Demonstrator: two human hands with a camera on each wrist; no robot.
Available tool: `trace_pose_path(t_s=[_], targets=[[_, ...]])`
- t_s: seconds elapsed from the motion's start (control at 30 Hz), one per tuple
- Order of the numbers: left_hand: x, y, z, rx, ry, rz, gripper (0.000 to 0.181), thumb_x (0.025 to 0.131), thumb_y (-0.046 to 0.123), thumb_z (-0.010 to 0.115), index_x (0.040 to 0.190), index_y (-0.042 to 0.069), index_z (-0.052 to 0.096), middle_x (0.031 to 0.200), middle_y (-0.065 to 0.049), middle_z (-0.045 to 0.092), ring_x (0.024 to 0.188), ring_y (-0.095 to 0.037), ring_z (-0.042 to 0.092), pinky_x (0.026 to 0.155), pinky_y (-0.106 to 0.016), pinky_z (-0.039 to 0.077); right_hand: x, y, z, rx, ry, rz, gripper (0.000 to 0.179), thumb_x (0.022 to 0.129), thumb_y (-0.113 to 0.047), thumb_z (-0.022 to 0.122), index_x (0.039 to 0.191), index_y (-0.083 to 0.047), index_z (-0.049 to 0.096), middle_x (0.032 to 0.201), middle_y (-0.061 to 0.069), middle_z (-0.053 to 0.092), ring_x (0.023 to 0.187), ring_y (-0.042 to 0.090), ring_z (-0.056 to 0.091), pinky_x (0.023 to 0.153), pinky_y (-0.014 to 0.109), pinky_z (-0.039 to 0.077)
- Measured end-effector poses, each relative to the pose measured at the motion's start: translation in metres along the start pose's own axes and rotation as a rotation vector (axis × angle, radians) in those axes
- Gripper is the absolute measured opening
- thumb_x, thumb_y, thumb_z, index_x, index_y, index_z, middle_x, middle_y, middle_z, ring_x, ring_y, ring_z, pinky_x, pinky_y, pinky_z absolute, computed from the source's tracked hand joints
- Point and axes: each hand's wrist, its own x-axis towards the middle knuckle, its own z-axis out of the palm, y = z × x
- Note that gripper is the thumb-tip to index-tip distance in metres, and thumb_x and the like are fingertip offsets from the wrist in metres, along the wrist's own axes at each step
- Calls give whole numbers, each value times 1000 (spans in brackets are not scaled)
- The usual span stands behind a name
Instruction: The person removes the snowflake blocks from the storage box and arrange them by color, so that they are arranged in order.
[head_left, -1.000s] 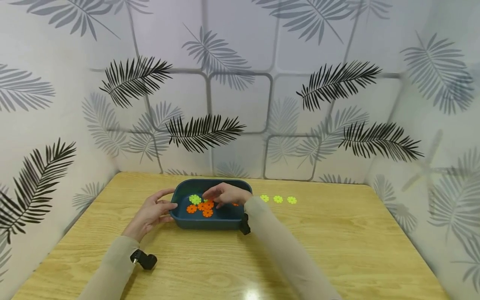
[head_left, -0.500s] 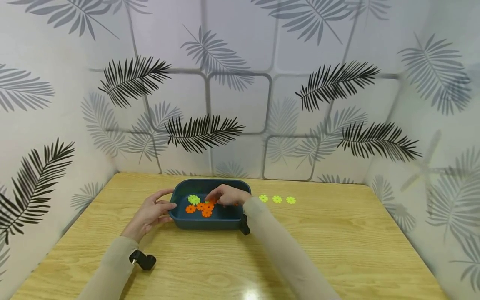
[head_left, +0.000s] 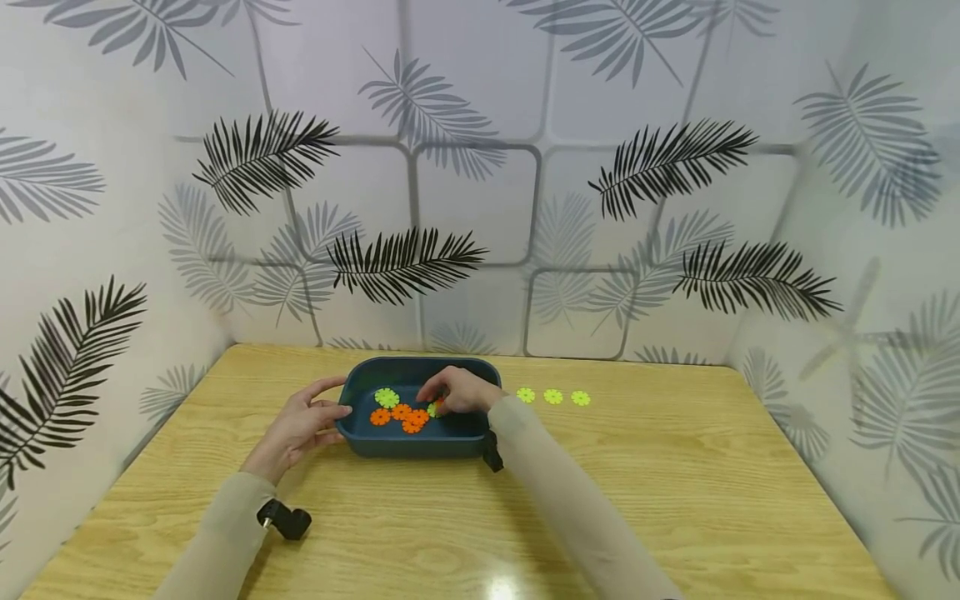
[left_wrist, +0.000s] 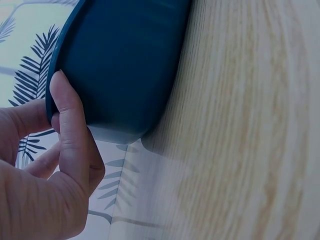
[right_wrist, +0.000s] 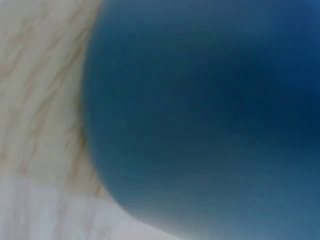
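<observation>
A dark blue plastic basin stands on the table near the wall. My left hand grips its left rim, thumb inside and fingers outside; the left wrist view shows the left hand pinching the basin's rim. My right hand reaches into the basin with bent fingers around a yellow-green notched disc, an orange one showing beside it. Several orange notched discs and a yellow-green cluster lie on the basin floor. In the right wrist view the blurred basin hides the hand.
Right of the basin, 3 yellow-green notched discs lie in a row on the wooden table, the farthest right being a yellow-green disc. A leaf-patterned wall stands behind the table. Black wrist cameras, such as the left camera, sit on both sleeves.
My right hand first dips among the discs, then shifts slightly right; the yellow-green disc at its fingers moves right with it. My left hand keeps hold of the rim.
</observation>
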Motion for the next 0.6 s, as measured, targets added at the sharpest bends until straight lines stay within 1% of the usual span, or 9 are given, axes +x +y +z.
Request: trace_pose_path(t_s=[0.13,0.2,0.33,0.47,0.6], targets=[[0,0,-1,5,3,-2,66,95,10,64,152,17,34,107,-12,64,84,-19,69,66,-29,60,0,1,1,-48,-3,19,32,87,-1,71,116,-15,73,126,4,65,105,18,62,81,26,53],[1,-1,-1,6,4,-2,66,95,11,64,153,17,34,107,-12,64,84,-19,69,66,-29,60,0,1,2,-63,-4,26,31,87,-4,73,116,-16,74,126,4,65,108,18,62,84,27,53],[1,-1,-1,2,4,-1,67,94,12,65,153,17,34,106,-11,64,84,-19,69,66,-29,60,1,0,2,-75,-7,23,29,86,-7,75,114,-15,74,125,3,66,110,18,61,89,29,53],[0,-1,-1,0,0,4,67,94,12,66,152,17,34,106,-11,64,83,-18,69,66,-29,60,2,0,2,-50,-3,20,26,85,-8,76,110,-14,76,123,3,67,106,17,61,91,29,53],[-1,-1,-1,4,1,6,66,94,12,65,152,17,34,106,-10,65,82,-18,68,66,-29,60,2,1,2,-8,2,8,18,87,-10,75,104,-14,77,116,2,70,95,13,61,87,27,53]])
